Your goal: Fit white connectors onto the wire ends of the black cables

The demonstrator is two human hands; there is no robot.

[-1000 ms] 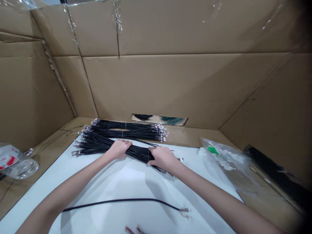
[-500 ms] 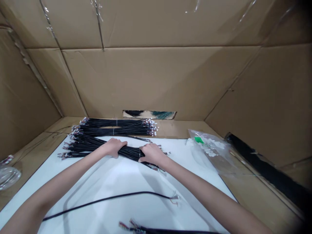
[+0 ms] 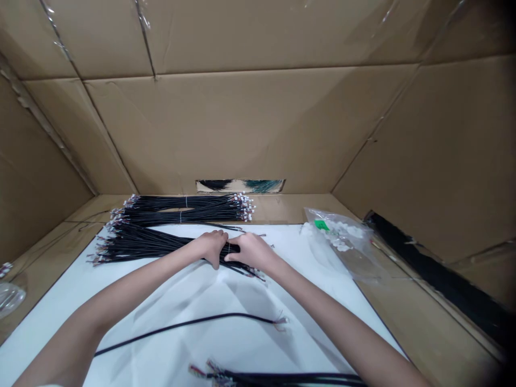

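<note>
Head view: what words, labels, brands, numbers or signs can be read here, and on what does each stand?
No text can be read in this view.
Green label on the clear plastic bag: any marks on it are too small and blurred to read.
Cardboard wall, white sheet and black cables: no lettering can be made out.

A flat white sheet (image 3: 242,293) covers part of a brown cardboard base (image 3: 290,207). On the sheet lie a fanned bundle of slim black cables (image 3: 145,244) and a single curved black cable (image 3: 201,321); a clear plastic bag (image 3: 346,236) straddles its right edge.
</note>
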